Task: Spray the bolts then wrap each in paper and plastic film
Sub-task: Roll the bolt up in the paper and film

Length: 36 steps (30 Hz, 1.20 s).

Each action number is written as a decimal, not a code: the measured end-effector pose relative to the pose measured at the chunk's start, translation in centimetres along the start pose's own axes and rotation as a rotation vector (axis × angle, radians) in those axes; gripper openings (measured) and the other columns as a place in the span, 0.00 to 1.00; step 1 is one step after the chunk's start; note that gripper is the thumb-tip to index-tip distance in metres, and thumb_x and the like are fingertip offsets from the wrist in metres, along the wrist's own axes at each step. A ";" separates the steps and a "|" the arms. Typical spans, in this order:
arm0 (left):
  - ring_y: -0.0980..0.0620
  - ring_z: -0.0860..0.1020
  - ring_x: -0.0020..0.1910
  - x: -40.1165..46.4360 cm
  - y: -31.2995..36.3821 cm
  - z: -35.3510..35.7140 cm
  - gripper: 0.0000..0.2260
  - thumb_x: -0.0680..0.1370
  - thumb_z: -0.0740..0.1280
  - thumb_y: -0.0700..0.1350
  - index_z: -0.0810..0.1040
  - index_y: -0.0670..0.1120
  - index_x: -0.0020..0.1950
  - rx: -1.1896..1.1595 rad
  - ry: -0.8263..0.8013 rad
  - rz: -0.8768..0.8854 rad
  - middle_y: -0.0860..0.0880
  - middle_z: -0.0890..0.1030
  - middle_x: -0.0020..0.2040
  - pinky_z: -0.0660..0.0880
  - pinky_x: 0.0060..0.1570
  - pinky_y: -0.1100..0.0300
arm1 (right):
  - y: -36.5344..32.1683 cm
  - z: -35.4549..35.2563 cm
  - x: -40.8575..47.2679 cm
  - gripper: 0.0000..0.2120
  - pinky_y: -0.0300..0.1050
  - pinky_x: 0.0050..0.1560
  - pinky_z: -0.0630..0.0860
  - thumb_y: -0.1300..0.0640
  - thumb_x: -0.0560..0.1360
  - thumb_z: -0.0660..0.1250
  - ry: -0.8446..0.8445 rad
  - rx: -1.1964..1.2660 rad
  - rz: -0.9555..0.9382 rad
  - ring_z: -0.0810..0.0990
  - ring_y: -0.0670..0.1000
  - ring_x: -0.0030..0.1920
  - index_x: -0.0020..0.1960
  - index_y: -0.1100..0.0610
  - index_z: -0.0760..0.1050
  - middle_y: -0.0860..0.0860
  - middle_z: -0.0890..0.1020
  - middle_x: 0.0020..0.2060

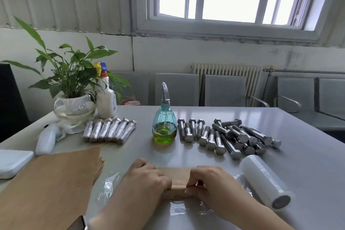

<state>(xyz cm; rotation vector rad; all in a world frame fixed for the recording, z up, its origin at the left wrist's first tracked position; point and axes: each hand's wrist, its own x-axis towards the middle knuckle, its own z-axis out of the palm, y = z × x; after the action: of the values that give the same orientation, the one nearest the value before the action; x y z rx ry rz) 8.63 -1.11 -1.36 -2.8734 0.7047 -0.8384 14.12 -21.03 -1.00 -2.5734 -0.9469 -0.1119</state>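
A bolt rolled in brown paper lies near the table's front edge on a sheet of clear plastic film. My left hand grips its left end and my right hand grips its right end, fingers curled over the paper. The bolt itself is hidden inside. A blue spray bottle with green liquid stands in the middle. To its right lies a pile of bare steel bolts. Several wrapped bolts lie in a row at the left. A roll of plastic film rests at the right.
A stack of brown paper sheets covers the front left. A potted plant, a white trigger spray bottle and a white handheld device stand at the back left. A white pad lies at the left edge. Metal chairs line the wall.
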 end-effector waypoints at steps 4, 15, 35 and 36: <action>0.60 0.78 0.29 0.0 0.0 -0.2 0.07 0.57 0.71 0.56 0.79 0.56 0.30 -0.182 -0.045 -0.134 0.60 0.79 0.28 0.62 0.40 0.61 | 0.0 0.0 0.2 0.05 0.38 0.46 0.65 0.50 0.74 0.72 -0.030 0.028 0.005 0.74 0.46 0.45 0.48 0.51 0.79 0.40 0.74 0.40; 0.62 0.73 0.54 -0.2 -1.0 1.6 0.09 0.76 0.65 0.59 0.76 0.59 0.54 -0.332 -0.127 -0.316 0.62 0.80 0.52 0.57 0.57 0.63 | 0.2 -1.7 1.7 0.13 0.40 0.52 0.65 0.45 0.78 0.65 -0.367 -0.064 0.063 0.73 0.48 0.59 0.60 0.47 0.76 0.46 0.75 0.58; 0.64 0.67 0.46 0.1 -2.0 1.5 0.05 0.75 0.67 0.59 0.72 0.63 0.41 -0.480 -0.259 -0.350 0.64 0.75 0.43 0.59 0.53 0.62 | -0.3 -3.9 7.9 0.25 0.46 0.49 0.74 0.38 0.79 0.60 -0.557 -0.257 0.200 0.79 0.52 0.46 0.56 0.59 0.79 0.53 0.83 0.50; 0.62 0.68 0.47 0.1 -2.0 1.5 0.06 0.75 0.67 0.59 0.73 0.63 0.41 -0.482 -0.266 -0.355 0.64 0.76 0.42 0.59 0.54 0.63 | 0.0 -3.6 8.1 0.24 0.47 0.52 0.74 0.40 0.80 0.60 -0.490 -0.288 0.187 0.79 0.54 0.51 0.59 0.60 0.79 0.55 0.82 0.54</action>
<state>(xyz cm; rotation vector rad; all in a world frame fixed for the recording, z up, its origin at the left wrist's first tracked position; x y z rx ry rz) 10.32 0.53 -2.23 -3.5207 0.4152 -0.3179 20.56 -17.54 3.94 -3.0138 -0.8930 0.4902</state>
